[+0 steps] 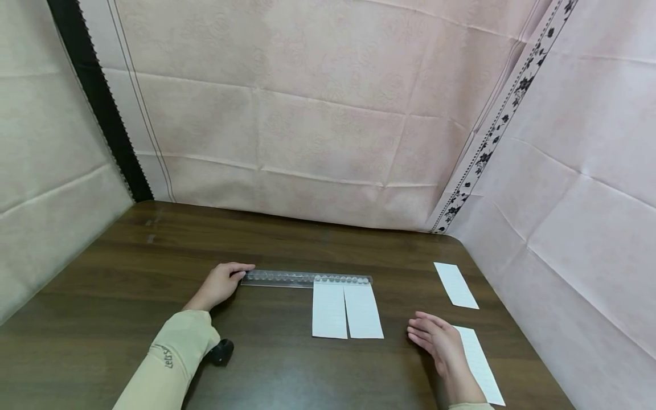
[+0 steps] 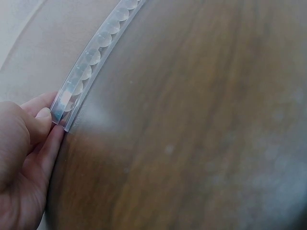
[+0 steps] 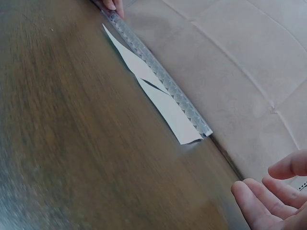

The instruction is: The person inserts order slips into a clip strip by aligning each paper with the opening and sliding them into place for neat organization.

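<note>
A clear ticket rail with a row of round pieces inside lies across the middle of the table. My left hand pinches its left end between thumb and fingers; the left wrist view shows the thumb on that end. Two white paper slips, a left one and a right one, have their top edges under the rail's right half. To the right of them my right hand hovers with loosely bent fingers, holding nothing. It partly covers a loose paper slip.
Another loose paper slip lies farther back on the right of the brown wooden table. Pale cloth hangings close off the back and both sides. A black object sits at the left sleeve's cuff.
</note>
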Motion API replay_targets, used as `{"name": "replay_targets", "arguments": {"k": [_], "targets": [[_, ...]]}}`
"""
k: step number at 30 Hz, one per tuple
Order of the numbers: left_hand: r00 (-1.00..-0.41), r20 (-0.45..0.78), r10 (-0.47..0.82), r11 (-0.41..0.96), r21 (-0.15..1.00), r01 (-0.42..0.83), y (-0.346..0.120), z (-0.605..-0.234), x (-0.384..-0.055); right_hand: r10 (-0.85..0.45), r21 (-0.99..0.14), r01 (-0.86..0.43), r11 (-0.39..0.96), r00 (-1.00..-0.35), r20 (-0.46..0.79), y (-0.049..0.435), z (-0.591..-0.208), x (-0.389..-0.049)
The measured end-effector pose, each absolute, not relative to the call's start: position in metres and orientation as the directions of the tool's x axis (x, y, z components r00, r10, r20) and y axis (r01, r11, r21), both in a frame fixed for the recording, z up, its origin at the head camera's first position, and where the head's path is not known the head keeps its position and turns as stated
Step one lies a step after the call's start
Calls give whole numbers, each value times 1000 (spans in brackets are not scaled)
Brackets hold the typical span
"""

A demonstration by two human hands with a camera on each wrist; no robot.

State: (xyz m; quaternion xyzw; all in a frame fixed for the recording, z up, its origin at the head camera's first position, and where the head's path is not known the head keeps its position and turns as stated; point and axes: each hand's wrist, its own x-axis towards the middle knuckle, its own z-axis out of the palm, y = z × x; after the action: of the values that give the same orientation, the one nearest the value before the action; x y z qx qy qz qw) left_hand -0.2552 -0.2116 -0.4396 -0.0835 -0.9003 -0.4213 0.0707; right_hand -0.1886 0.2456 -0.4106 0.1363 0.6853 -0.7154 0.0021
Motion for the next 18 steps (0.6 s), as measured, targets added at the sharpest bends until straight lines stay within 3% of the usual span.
{"name": "replay_targets", "arguments": {"k": [18], "targets": [[-977,196,87,635,744,206,-211,-440,-257,196,-979,195,-58,-959,-203,263,-408,-186]]}}
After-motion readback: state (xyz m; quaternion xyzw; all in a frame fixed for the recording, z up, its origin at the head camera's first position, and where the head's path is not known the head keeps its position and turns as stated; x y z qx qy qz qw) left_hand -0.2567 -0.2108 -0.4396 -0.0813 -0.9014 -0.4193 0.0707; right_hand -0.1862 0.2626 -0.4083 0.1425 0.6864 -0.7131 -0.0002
